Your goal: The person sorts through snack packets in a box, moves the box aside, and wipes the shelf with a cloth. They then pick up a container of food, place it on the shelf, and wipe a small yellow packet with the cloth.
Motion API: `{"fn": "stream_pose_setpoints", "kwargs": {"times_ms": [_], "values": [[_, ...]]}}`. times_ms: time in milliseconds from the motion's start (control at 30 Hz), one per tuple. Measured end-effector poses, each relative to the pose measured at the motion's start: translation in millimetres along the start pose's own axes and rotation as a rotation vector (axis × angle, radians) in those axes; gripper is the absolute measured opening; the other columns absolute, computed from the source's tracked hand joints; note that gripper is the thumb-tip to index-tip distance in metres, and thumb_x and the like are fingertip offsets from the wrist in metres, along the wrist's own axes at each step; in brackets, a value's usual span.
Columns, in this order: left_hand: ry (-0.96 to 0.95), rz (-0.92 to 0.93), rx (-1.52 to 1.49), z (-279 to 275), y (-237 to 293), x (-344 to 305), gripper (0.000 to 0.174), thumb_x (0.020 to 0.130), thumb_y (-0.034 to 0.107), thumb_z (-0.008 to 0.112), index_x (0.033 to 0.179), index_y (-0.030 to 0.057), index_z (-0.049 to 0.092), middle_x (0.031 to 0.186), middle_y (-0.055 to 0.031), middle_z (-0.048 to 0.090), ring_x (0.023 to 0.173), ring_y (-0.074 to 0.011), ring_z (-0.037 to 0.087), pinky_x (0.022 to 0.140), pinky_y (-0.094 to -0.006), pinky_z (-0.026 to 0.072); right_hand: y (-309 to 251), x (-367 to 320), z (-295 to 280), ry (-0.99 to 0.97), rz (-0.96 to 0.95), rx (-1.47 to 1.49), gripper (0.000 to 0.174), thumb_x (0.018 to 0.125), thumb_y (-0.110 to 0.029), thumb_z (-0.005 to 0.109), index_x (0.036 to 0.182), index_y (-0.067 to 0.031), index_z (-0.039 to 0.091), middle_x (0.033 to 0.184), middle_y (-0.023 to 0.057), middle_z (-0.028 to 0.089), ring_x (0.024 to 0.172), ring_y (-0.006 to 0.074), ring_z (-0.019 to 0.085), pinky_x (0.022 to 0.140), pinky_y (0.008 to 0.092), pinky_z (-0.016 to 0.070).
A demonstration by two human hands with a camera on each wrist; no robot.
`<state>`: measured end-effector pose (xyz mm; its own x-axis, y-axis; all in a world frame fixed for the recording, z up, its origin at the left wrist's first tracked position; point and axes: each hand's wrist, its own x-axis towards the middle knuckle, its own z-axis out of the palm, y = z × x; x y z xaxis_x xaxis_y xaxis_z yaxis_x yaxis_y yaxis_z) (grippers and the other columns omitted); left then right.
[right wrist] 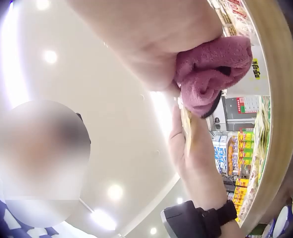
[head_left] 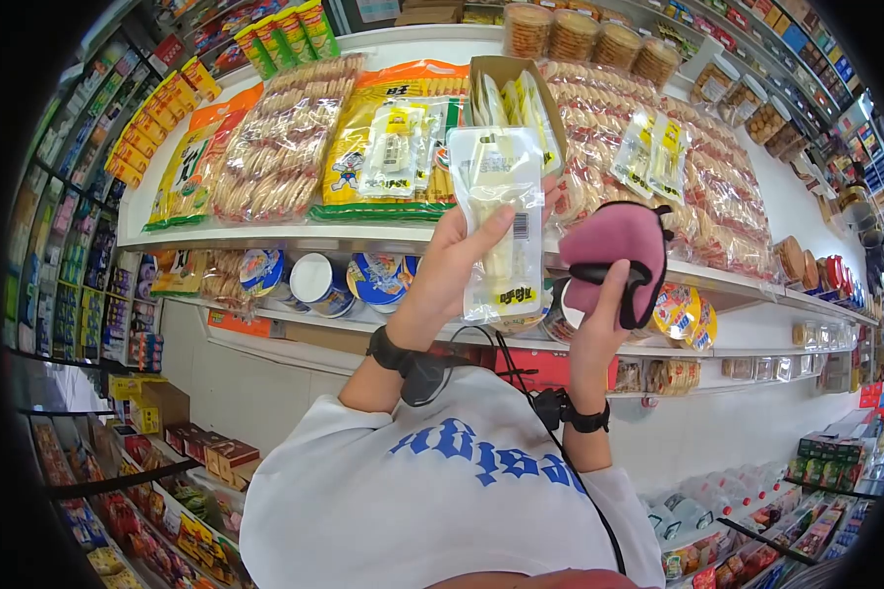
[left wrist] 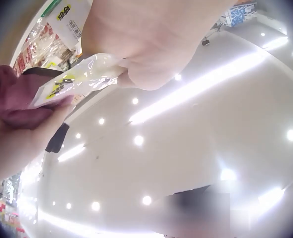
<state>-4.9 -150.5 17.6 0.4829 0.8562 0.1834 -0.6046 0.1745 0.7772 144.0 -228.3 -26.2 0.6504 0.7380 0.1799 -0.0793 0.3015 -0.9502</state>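
My left hand [head_left: 452, 255] grips a clear sealed snack packet [head_left: 491, 280] with pale contents, a barcode and a yellow-and-black label, thumb across its front. The packet stands upright above the shelf front. My right hand [head_left: 599, 329] holds a folded pink-purple fleecy cloth [head_left: 584, 245] with black trim, close to the right of the packet. In the left wrist view, the packet's labelled end [left wrist: 57, 89] overlaps the cloth [left wrist: 25, 94]. From the right wrist, the bunched cloth [right wrist: 206, 69] hides most of my right fingers. Behind the packet stands an open cardboard box [head_left: 550, 103] of similar packets.
Similar packets lie on a yellow snack bag [head_left: 344, 147] and on wrapped crackers [head_left: 717, 187] at right. The white shelf's front edge [head_left: 295, 236] runs below. Instant noodle tubs [head_left: 314, 280] fill the lower shelf. Cracker jars [head_left: 575, 37] line the back.
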Motion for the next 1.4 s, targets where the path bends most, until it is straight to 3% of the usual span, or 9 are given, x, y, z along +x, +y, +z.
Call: {"fn": "stream_pose_setpoints", "kwargs": {"times_ms": [267,333,367,700,867,967,1100,1267,1400], "values": [[-0.113,-0.01,-0.209,0.5,-17.7,-1.5,0.055,0.107,0.031,0.045,0.15,-0.0023,0.037,0.146,-0.0203,0.052,0.133,-0.0313,0.053,0.115,-0.0426,0.0399,19.8,-28.8,-6.2,-0.458,-0.151,-0.29,0.054,0.104,-0.008,0.044,0.155,0.0024,0.028,0.153,0.0167,0.04,0.135,0.0238,0.044,0.11,0.034,0.0373],[-0.303,-0.09,-0.581,-5.4,-20.5,-0.2,0.057,0.108,0.04,0.044,0.15,0.001,0.04,0.139,-0.016,0.058,0.126,-0.0262,0.059,0.11,-0.0378,0.0437,-6.2,-20.5,32.6,-0.658,-0.672,-0.584,0.071,0.083,-0.022,0.068,0.144,0.0059,0.045,0.158,0.0304,0.03,0.148,0.0488,0.025,0.12,0.0566,0.0161],[0.389,-0.279,-0.252,18.3,-14.3,-12.7,0.065,0.107,0.052,0.039,0.151,0.0053,0.039,0.138,-0.0108,0.058,0.121,-0.0205,0.059,0.107,-0.0336,0.0444,3.2,-23.5,35.0,-0.64,-0.68,-0.527,0.07,0.084,-0.026,0.066,0.143,0.0053,0.047,0.159,0.0299,0.029,0.149,0.0484,0.024,0.12,0.0574,0.0161],[0.138,-0.013,-0.051,26.3,-28.1,-20.3,0.076,0.105,0.065,0.024,0.155,0.0088,0.034,0.152,-0.0075,0.045,0.137,-0.0189,0.046,0.117,-0.035,0.0342,-19.1,27.9,50.8,-0.609,-0.762,-0.504,0.057,0.096,-0.04,0.051,0.139,-0.0018,0.057,0.157,0.0196,0.039,0.148,0.0418,0.031,0.121,0.0549,0.0153],[0.257,0.108,-0.209,1.8,6.6,-5.4,0.065,0.103,0.057,0.041,0.143,0.0069,0.05,0.123,-0.0155,0.067,0.106,-0.0281,0.068,0.099,-0.0433,0.0534,-9.3,-18.4,45.8,-0.801,-0.751,-0.515,0.056,0.094,-0.037,0.06,0.138,-0.0024,0.056,0.159,0.0199,0.036,0.151,0.0405,0.026,0.121,0.0549,0.0173],[0.3,0.222,-0.035,6.6,-1.3,3.2,0.054,0.104,0.041,0.05,0.143,0.0034,0.048,0.125,-0.015,0.065,0.106,-0.0244,0.067,0.095,-0.0374,0.0535,0.2,-16.0,61.5,-0.575,-0.452,-0.031,0.053,0.099,-0.034,0.057,0.141,-0.0019,0.051,0.161,0.0221,0.033,0.154,0.0353,0.019,0.122,0.0507,0.0165],[0.319,0.208,0.095,15.3,4.2,-4.9,0.046,0.106,0.025,0.053,0.143,-0.0016,0.046,0.13,-0.0129,0.062,0.114,-0.0181,0.063,0.095,-0.0305,0.0515,9.0,2.2,40.8,-0.53,0.375,0.132,0.047,0.101,-0.03,0.063,0.135,0.001,0.052,0.113,0.0056,0.065,0.101,0.0137,0.062,0.084,0.0271,0.0512],[0.256,0.424,0.533,2.3,-1.6,3.1,0.055,0.105,0.023,0.057,0.15,-0.0019,0.037,0.14,-0.0136,0.056,0.127,-0.0197,0.056,0.104,-0.0333,0.0471,20.5,1.0,23.9,-0.382,0.091,-0.075,0.027,0.091,-0.018,0.077,0.107,-0.0001,0.063,0.094,-0.0003,0.065,0.083,0.0044,0.059,0.063,0.0239,0.05],[0.242,0.504,0.777,5.1,-12.7,1.8,0.066,0.106,0.03,0.051,0.158,0.0006,0.022,0.155,-0.0154,0.038,0.144,-0.0225,0.035,0.118,-0.0372,0.0294,29.3,-10.3,11.3,-0.384,-0.118,-0.256,0.043,0.089,-0.01,0.073,0.124,0.0065,0.055,0.114,0.0124,0.057,0.102,0.0195,0.055,0.086,0.0324,0.0457]]}}
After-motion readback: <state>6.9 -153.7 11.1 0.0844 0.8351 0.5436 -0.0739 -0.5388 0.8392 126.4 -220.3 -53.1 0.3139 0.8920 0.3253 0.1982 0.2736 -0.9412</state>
